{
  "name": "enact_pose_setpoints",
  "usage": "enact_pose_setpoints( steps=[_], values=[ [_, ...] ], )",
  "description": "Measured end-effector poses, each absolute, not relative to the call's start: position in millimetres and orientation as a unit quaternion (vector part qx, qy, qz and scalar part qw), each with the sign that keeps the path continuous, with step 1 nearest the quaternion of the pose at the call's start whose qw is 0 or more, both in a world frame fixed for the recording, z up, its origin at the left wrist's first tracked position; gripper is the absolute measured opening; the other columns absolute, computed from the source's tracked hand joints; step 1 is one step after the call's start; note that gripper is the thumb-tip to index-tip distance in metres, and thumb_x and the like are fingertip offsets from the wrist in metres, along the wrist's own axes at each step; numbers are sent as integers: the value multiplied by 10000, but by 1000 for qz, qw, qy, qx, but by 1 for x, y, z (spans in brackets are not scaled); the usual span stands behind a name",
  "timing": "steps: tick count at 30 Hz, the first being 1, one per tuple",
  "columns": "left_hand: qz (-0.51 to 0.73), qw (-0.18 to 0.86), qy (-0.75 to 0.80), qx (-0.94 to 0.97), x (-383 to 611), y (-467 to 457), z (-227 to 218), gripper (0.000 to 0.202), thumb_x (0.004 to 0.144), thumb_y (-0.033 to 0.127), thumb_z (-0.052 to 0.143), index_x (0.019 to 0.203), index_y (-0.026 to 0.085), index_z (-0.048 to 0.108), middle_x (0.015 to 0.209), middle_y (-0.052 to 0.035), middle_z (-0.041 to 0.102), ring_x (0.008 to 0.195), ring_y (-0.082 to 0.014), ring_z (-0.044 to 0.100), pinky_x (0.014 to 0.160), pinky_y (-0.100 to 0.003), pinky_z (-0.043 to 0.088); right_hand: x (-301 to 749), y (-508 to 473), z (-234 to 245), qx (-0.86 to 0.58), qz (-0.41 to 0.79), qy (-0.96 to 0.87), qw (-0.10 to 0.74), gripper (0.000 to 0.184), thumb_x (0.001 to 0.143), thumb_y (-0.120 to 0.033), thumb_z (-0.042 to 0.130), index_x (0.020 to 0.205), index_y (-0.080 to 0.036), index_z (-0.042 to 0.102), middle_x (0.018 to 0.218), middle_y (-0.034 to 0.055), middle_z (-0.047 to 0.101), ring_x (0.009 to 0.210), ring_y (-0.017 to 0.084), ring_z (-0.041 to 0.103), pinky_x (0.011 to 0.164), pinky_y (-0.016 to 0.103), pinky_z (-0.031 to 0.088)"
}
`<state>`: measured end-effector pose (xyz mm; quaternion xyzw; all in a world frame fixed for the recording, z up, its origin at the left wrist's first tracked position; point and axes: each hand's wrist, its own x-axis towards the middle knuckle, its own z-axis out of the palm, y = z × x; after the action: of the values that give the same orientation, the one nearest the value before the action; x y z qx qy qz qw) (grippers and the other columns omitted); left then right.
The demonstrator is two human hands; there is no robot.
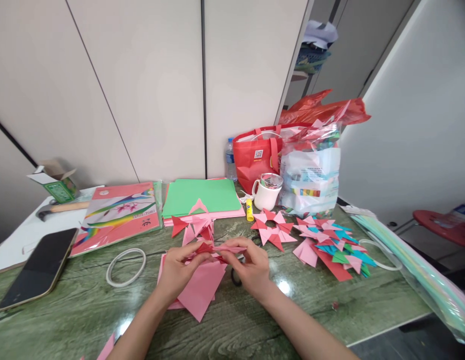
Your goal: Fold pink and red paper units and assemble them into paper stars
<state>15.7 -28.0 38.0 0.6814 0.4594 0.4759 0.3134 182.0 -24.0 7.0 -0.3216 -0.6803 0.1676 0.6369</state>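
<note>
Between my two hands is a folded paper piece in pink and red, held by fingertips and thumbs. My left hand pinches its red end, and my right hand pinches the pink side. Below them lie pink paper squares, partly covered by my hands. Just beyond are folded pink and red pieces in a loose pile. A finished-looking ring of pink and red folded points lies to the right. Dark scissors show only in part behind my right hand.
Green and pink sheets are stacked at the back, beside a glue stick and a white mug. More folded stars lie right. At left are a white ring, a phone, a paper pack and a hammer.
</note>
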Motion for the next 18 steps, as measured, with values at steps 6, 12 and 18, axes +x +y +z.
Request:
enact_pose_setpoints(
  steps=[6, 12, 18],
  values=[
    [453, 341, 455, 687, 19, -31, 38, 94, 695, 214, 647, 687, 215, 741, 640, -7, 733, 637, -185, 684, 621, -247, 549, 181, -25, 12, -299, 183, -696, 627, 137, 771, -122, 628, 875, -208, 610, 763, 27, 685, 700, 155, 650, 635, 273, 532],
    [468, 405, 477, 624, 19, -31, 35, 200, 692, 262, 656, 855, 170, 726, 717, -33, 743, 621, -204, 683, 555, -272, 557, 179, -24, 12, -317, 215, -673, 633, 182, 779, -211, 623, 958, -199, 593, 858, 62, 658, 797, 181, 633, 684, 305, 536],
    [449, 453, 471, 610, 16, -32, 42, 177, 740, 296, 628, 779, 143, 708, 681, -58, 738, 671, -213, 689, 609, -273, 546, 185, -18, 12, -359, 283, -644, 614, 73, 786, -236, 598, 740, -184, 578, 686, 19, 588, 617, 133, 573, 547, 240, 504]
  ],
)
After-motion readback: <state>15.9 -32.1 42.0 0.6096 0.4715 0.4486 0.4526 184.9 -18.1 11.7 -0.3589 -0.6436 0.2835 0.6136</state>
